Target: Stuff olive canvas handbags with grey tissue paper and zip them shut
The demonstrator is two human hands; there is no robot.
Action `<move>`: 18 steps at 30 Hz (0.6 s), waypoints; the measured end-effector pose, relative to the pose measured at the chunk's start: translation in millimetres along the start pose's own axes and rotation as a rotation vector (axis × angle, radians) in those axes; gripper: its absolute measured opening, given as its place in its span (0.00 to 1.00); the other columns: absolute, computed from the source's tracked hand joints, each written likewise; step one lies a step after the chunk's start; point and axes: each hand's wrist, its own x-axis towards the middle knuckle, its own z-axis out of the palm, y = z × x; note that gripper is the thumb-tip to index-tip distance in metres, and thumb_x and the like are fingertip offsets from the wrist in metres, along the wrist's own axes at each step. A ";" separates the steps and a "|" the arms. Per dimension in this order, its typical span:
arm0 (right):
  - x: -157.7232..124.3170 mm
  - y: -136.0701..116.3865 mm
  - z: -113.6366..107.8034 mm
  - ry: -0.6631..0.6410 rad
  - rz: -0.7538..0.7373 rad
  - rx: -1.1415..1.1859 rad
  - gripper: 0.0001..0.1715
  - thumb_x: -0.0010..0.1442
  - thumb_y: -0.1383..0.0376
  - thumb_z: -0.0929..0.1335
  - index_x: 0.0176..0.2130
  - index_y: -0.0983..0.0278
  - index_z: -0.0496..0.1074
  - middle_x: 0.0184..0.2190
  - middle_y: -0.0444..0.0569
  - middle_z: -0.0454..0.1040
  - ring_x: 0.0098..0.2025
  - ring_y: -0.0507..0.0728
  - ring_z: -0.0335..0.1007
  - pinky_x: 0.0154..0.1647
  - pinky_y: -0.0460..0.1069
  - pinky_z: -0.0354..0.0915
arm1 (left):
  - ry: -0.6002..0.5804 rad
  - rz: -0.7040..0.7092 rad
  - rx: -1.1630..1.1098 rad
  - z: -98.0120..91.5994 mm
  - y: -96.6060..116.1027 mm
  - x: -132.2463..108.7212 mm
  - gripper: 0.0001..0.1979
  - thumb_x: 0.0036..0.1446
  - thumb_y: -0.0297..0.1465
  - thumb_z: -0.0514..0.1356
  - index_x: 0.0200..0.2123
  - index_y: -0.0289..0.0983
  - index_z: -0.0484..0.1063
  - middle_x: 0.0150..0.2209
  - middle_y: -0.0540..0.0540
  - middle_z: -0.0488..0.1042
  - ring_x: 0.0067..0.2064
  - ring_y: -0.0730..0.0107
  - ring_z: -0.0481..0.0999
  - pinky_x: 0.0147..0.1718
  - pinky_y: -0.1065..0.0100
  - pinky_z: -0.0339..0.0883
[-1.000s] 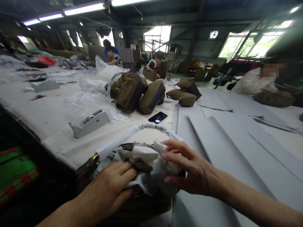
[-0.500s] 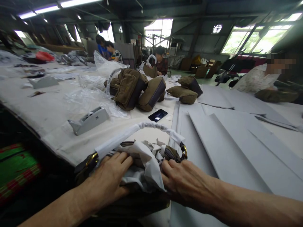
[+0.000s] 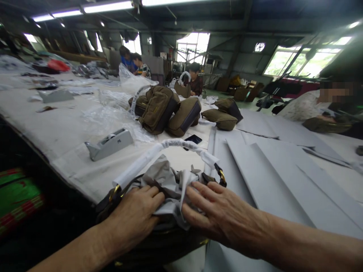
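A dark olive handbag (image 3: 159, 247) stands close in front of me at the table edge, its top open. Its handle (image 3: 176, 142) arches up, wrapped in white, with gold rings at the ends. Crumpled grey-white paper (image 3: 160, 172) fills the opening. My left hand (image 3: 136, 209) is closed over the bag's left rim, fingertips at the paper and thumb on the near side. On the right, the curled fingers of my right hand (image 3: 211, 206) grip the paper at the opening. Some fingertips are hidden in the folds.
A grey tape dispenser (image 3: 110, 144) and a phone (image 3: 193, 140) lie beyond the bag. Several olive bags (image 3: 160, 109) and clear plastic wrap (image 3: 119, 122) sit farther back. Grey sheets (image 3: 272, 177) cover the right side. Other people (image 3: 195, 81) sit around the table.
My right hand has moved up and left onto the paper, pressing its raised flap inward. The paper now bunches higher at the left. My left hand stays at the rim.
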 end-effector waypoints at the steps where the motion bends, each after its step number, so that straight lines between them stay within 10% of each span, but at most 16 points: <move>1: 0.2 -2.5 5.1 0.008 -0.041 -0.008 0.19 0.62 0.63 0.62 0.53 0.65 0.60 0.44 0.54 0.68 0.41 0.59 0.64 0.36 0.53 0.59 | 0.022 0.048 -0.006 1.0 1.8 0.6 0.08 0.54 0.24 0.54 0.35 0.39 0.70 0.37 0.47 0.72 0.40 0.62 0.71 0.40 0.61 0.65; 7: 4.0 -5.6 29.6 -0.050 0.032 -0.079 0.27 0.60 0.53 0.63 0.51 0.69 0.60 0.35 0.53 0.68 0.35 0.60 0.63 0.31 0.54 0.58 | 0.762 0.433 0.094 10.0 -11.0 -19.5 0.08 0.53 0.22 0.60 0.27 0.37 0.63 0.26 0.50 0.65 0.28 0.70 0.63 0.29 0.68 0.56; 11: 2.2 -4.2 31.6 -0.049 -0.022 -0.094 0.34 0.57 0.50 0.65 0.52 0.72 0.59 0.37 0.56 0.69 0.38 0.62 0.63 0.33 0.54 0.60 | 0.574 0.464 0.179 17.9 -18.9 -25.8 0.10 0.50 0.35 0.65 0.31 0.37 0.69 0.31 0.48 0.72 0.34 0.66 0.69 0.35 0.64 0.60; 14: -2.5 -3.1 29.7 -0.033 -0.078 -0.123 0.26 0.60 0.61 0.63 0.54 0.73 0.59 0.37 0.57 0.70 0.39 0.62 0.64 0.45 0.59 0.58 | 0.341 0.248 0.278 20.9 -23.8 -22.4 0.34 0.35 0.50 0.69 0.45 0.40 0.70 0.49 0.42 0.72 0.52 0.50 0.67 0.54 0.48 0.54; 18: -10.3 0.0 28.3 -0.032 -0.117 -0.153 0.19 0.58 0.71 0.59 0.50 0.72 0.63 0.31 0.51 0.70 0.35 0.60 0.64 0.59 0.66 0.42 | 0.120 0.120 0.406 20.1 -39.6 -24.3 0.35 0.34 0.39 0.73 0.50 0.43 0.70 0.53 0.39 0.69 0.54 0.50 0.67 0.52 0.54 0.60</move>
